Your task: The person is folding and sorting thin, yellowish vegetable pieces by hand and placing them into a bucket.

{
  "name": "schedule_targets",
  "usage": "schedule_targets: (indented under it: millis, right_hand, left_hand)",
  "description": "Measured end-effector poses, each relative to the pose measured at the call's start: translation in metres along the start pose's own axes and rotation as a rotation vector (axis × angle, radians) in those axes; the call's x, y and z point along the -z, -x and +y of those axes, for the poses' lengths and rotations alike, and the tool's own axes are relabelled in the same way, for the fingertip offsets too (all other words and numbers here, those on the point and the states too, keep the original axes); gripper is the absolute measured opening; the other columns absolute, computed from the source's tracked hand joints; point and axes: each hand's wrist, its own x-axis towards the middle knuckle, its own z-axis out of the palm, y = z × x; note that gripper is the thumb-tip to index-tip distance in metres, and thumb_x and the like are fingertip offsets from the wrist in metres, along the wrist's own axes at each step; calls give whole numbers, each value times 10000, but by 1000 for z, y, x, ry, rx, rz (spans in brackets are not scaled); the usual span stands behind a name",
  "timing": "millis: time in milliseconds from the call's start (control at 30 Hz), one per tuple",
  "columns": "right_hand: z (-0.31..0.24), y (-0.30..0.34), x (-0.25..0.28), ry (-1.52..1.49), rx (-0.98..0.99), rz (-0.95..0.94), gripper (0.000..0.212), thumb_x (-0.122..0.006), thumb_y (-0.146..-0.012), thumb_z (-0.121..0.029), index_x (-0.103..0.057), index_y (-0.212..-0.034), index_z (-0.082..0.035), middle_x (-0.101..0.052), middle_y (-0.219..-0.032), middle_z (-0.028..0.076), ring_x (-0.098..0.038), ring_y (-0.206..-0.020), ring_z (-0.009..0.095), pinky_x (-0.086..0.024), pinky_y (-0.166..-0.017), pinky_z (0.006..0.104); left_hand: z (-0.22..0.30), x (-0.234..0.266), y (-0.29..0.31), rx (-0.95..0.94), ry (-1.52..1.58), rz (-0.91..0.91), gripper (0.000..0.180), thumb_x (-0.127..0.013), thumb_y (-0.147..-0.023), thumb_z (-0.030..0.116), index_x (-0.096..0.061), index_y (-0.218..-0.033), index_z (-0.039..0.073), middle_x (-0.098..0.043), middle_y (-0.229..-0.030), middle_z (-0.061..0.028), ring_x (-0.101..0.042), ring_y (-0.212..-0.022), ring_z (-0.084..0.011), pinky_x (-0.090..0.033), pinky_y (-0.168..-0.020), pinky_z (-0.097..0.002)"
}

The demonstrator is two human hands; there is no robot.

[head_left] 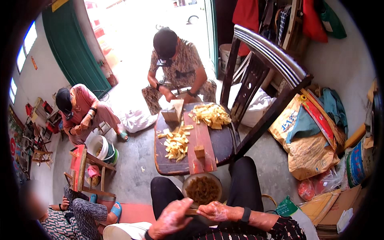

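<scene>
Over my lap, my left hand (172, 218) and my right hand (216, 211) meet at a small tan strip (192, 211). The right hand is turned palm up with its fingers curled at one end of the strip. My left hand closes at the other end, its fingertips partly hidden. Just beyond, between my knees, sits a round bowl (184, 188) of brown shredded pieces (203, 190). A dark wooden chair (162, 158) stands past it. Its seat carries a reddish-brown board (199, 138), a small wooden block (199, 151) and two heaps of pale yellow strips (177, 146) (212, 115).
Across the chair, a person (176, 60) works beside a larger wooden block (173, 112). Two more people (86, 110) (56, 220) sit at left, near a red-topped bench (78, 164) and a white bucket (96, 145). Sacks (308, 156) and cardboard (338, 208) lie at right.
</scene>
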Motion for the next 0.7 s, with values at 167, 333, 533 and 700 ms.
schedule_targets:
  millis: [167, 333, 533, 700]
  right_hand:
    - [-1, 18, 12, -79, -37, -144, 296, -467, -986, -286, -539, -897, -13, -577, -704, 224, -571, -666, 417, -430, -580, 489]
    - [-26, 26, 29, -132, -125, -215, 305, -446, -1012, -305, -548, -923, -32, -572, -717, 188, -592, -692, 379, -440, -600, 452]
    - [-30, 10, 28, -166, -103, -136, 260, -468, -1009, -250, -547, -913, -21, -545, -690, 186, -590, -663, 355, -441, -589, 435]
    - [-42, -12, 20, -193, 9, 67, 196, -488, -995, -178, -541, -914, -8, -530, -681, 189, -593, -665, 362, -448, -579, 420]
  left_hand:
    - [2, -37, 12, -30, 115, -237, 382, -663, -831, 27, -503, -1176, -6, -602, -894, -143, -626, -771, -253, -495, -609, -325]
    - [48, 24, -4, 360, 289, -559, 235, -563, -897, 108, -612, -1110, 20, -567, -1221, -125, -582, -1077, -201, -448, -874, -341]
    - [5, 20, 26, 325, 326, -277, 219, -564, -962, 180, -574, -802, 30, -453, -604, -34, -461, -557, -116, -383, -515, -304]
    - [-1, 31, 43, 720, 954, 222, 272, -548, -975, 212, -623, -809, 11, -475, -595, 19, -395, -543, -54, -297, -483, -230]
